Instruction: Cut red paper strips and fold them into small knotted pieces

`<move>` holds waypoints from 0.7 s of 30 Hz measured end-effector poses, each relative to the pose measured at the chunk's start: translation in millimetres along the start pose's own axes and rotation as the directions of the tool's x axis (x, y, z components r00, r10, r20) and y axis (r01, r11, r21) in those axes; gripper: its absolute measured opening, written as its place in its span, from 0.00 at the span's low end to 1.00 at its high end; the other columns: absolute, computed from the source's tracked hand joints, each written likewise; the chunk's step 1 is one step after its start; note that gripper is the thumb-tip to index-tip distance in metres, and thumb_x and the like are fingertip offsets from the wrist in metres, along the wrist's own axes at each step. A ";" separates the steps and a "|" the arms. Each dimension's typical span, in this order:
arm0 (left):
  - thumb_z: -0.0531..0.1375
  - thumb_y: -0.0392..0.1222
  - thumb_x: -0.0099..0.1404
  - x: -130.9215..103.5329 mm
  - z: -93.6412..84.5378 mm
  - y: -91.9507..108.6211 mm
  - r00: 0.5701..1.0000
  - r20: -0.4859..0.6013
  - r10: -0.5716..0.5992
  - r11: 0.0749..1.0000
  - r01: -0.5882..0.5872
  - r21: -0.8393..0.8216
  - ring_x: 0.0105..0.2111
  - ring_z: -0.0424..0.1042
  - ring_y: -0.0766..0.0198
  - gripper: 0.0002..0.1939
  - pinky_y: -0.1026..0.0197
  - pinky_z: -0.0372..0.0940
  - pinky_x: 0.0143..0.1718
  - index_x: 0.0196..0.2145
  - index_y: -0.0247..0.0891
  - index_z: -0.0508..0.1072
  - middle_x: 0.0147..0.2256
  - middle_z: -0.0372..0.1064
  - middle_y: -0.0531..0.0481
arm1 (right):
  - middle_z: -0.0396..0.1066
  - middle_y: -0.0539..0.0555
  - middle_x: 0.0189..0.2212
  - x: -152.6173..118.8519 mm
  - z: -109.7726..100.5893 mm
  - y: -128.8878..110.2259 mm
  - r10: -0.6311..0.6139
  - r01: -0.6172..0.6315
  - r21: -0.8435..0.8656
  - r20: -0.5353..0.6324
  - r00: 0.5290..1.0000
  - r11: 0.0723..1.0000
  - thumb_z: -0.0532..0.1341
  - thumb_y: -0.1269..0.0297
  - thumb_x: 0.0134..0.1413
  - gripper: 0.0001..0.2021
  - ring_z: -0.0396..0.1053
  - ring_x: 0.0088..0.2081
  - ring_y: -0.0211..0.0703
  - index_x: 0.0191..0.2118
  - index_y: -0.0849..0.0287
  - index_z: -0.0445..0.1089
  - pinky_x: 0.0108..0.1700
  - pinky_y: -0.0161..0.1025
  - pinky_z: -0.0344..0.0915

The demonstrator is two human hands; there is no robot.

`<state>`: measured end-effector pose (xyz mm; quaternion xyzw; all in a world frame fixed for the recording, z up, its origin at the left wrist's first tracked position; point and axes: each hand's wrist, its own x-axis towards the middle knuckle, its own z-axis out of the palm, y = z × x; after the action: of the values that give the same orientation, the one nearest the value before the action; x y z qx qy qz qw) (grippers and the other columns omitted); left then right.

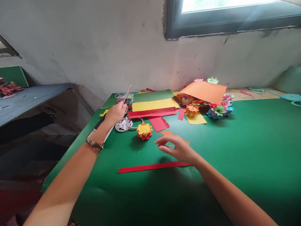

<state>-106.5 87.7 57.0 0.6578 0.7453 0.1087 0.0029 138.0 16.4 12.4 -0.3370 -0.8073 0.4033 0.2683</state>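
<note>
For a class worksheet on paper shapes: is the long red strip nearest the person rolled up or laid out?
Laid out: the red strip runs long and nearly straight across the green table.

The single view looks from the person's head, above and behind the left hand [115, 113] and the right hand [178, 148], facing forward and down over the green tabletop [254, 141]. The right hand is nearer the lens, close to mid-frame; the left reaches farther off. The wide field also takes in the wall [105, 44] beyond both hands and a dark table [39, 97] left of the left one.
</note>
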 end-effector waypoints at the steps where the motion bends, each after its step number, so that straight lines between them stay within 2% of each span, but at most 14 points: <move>1: 0.42 0.40 0.63 11.0 0.1 -6.8 0.998 0.043 -0.034 0.996 0.031 0.081 0.34 0.69 0.57 0.14 0.63 0.57 0.27 0.34 0.36 0.65 0.35 0.70 0.41 | 0.69 0.56 0.34 -6.5 4.2 -1.2 -0.004 0.011 -0.123 0.057 0.998 0.992 0.58 0.63 0.50 0.10 0.66 0.37 0.41 0.38 0.61 0.68 0.40 0.40 0.64; 3: 0.46 0.38 0.61 25.1 4.7 -13.8 0.992 0.107 -0.073 0.984 0.054 0.170 0.37 0.70 0.52 0.13 0.60 0.58 0.30 0.34 0.33 0.68 0.37 0.71 0.36 | 0.67 0.58 0.40 -18.3 13.5 -4.5 0.012 0.040 -0.319 0.159 0.987 0.947 0.61 0.63 0.47 0.14 0.64 0.43 0.46 0.41 0.60 0.68 0.43 0.43 0.63; 5: 0.49 0.34 0.58 30.7 12.9 -13.0 0.984 0.152 -0.098 0.973 0.062 0.223 0.38 0.70 0.48 0.11 0.58 0.58 0.32 0.32 0.30 0.71 0.37 0.71 0.32 | 0.66 0.57 0.41 -26.5 21.7 -7.0 0.076 0.029 -0.416 0.233 0.969 0.909 0.60 0.66 0.48 0.12 0.65 0.42 0.46 0.42 0.59 0.67 0.42 0.42 0.64; 9: 0.53 0.33 0.56 33.1 23.4 -2.7 0.975 0.203 -0.089 0.956 0.027 0.292 0.42 0.68 0.47 0.09 0.56 0.57 0.37 0.30 0.28 0.72 0.37 0.71 0.31 | 0.66 0.55 0.37 -31.4 28.8 -5.5 0.185 -0.067 -0.445 0.229 0.956 0.893 0.54 0.71 0.53 0.07 0.66 0.33 0.38 0.35 0.59 0.68 0.34 0.35 0.63; 12: 0.57 0.38 0.55 30.9 13.5 2.3 0.974 0.215 -0.067 0.953 -0.002 0.304 0.41 0.69 0.46 0.09 0.56 0.57 0.38 0.30 0.29 0.73 0.36 0.72 0.32 | 0.67 0.54 0.32 -30.1 27.1 -2.0 0.171 -0.058 -0.481 0.195 0.966 0.875 0.55 0.70 0.53 0.06 0.66 0.33 0.39 0.30 0.59 0.69 0.33 0.34 0.61; 15: 0.53 0.41 0.58 11.1 -8.2 11.0 0.989 0.144 -0.030 0.953 -0.015 0.304 0.40 0.69 0.45 0.14 0.55 0.58 0.37 0.36 0.28 0.72 0.40 0.70 0.30 | 0.68 0.55 0.30 -28.3 22.4 -2.2 0.141 -0.029 -0.568 0.154 0.978 0.823 0.53 0.68 0.55 0.09 0.66 0.34 0.42 0.30 0.59 0.70 0.33 0.36 0.59; 17: 0.46 0.41 0.63 -16.9 -19.5 24.4 0.998 0.046 0.051 0.953 -0.063 0.297 0.44 0.67 0.46 0.18 0.53 0.56 0.40 0.44 0.29 0.67 0.45 0.65 0.31 | 0.69 0.56 0.29 -26.7 19.2 -5.9 0.143 -0.030 -0.611 0.136 0.980 0.791 0.51 0.69 0.56 0.11 0.67 0.35 0.43 0.30 0.60 0.70 0.34 0.37 0.58; 18: 0.45 0.43 0.64 -34.4 -22.1 33.4 0.992 0.013 0.124 0.952 -0.123 0.282 0.44 0.67 0.49 0.18 0.54 0.56 0.41 0.44 0.31 0.67 0.45 0.66 0.34 | 0.70 0.56 0.29 -25.6 17.8 -8.8 0.150 -0.038 -0.620 0.130 0.980 0.783 0.50 0.70 0.56 0.12 0.67 0.34 0.44 0.30 0.60 0.71 0.34 0.37 0.57; 19: 0.46 0.45 0.64 -53.0 -22.1 43.2 0.967 0.007 0.256 0.943 -0.251 0.219 0.40 0.69 0.51 0.18 0.55 0.57 0.39 0.42 0.32 0.68 0.42 0.69 0.37 | 0.70 0.56 0.30 -24.5 16.4 -12.2 0.157 -0.049 -0.620 0.121 0.980 0.783 0.50 0.71 0.56 0.12 0.67 0.34 0.43 0.30 0.60 0.70 0.34 0.37 0.57; 20: 0.47 0.47 0.63 -71.6 -19.8 52.9 0.905 0.057 0.422 0.895 -0.426 0.129 0.37 0.70 0.54 0.18 0.57 0.58 0.37 0.40 0.34 0.70 0.39 0.70 0.41 | 0.70 0.56 0.30 -23.4 15.1 -16.0 0.167 -0.065 -0.609 0.111 0.980 0.790 0.49 0.71 0.55 0.12 0.67 0.33 0.42 0.30 0.61 0.70 0.33 0.36 0.57; 21: 0.47 0.49 0.63 -89.0 -15.9 61.9 0.804 0.125 0.581 0.808 -0.589 0.036 0.35 0.71 0.56 0.18 0.58 0.59 0.36 0.37 0.36 0.70 0.35 0.72 0.44 | 0.70 0.55 0.30 -22.5 13.8 -19.8 0.179 -0.084 -0.590 0.105 0.978 0.803 0.50 0.72 0.54 0.12 0.66 0.32 0.41 0.29 0.61 0.70 0.32 0.35 0.56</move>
<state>-36.3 4.7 70.4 0.8599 0.5086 0.0414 -0.0147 135.9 -16.1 18.0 -0.4257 -0.8849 0.1792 0.0599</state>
